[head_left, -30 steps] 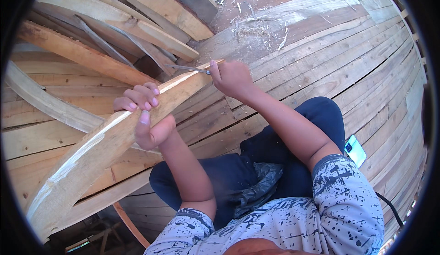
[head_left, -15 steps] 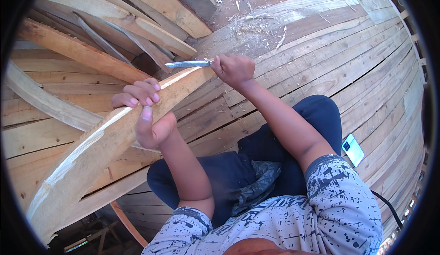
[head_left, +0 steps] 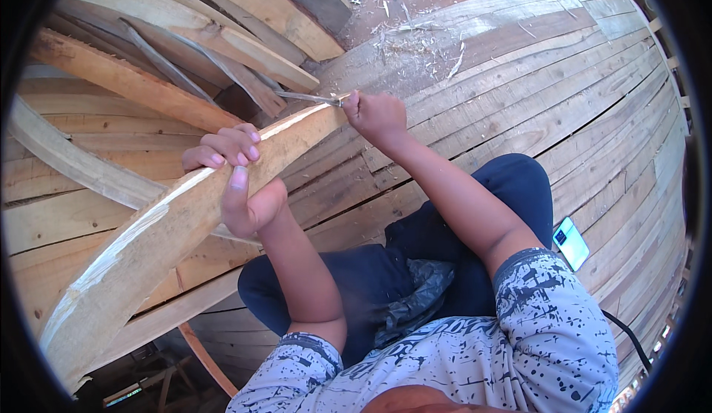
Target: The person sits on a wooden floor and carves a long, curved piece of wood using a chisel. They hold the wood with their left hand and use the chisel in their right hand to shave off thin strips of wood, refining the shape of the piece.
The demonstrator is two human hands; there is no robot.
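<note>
A long curved piece of timber (head_left: 182, 224) runs from the lower left up to the middle, with a pale, freshly cut strip along its upper edge. Around its middle part my left hand (head_left: 239, 190) is closed, fingers over the top edge and thumb on the near face. My right hand (head_left: 377, 121) grips a knife by its handle at the timber's far end; the fist hides most of the handle. Its thin blade (head_left: 308, 98) points left, seen nearly edge-on, just past the timber's upper edge. Whether the blade touches the wood I cannot tell.
Several planks and beams (head_left: 133, 79) lie at the upper left. Wood shavings (head_left: 415, 49) are scattered over the plank floor (head_left: 593, 109). A light-coloured phone (head_left: 571, 244) lies right of my bent knee (head_left: 519, 183). A dark cable (head_left: 630, 335) runs at the lower right.
The knife blade has turned from showing its broad side to nearly edge-on, its tip slightly farther off. My right hand has shifted a little left; my left hand keeps its hold.
</note>
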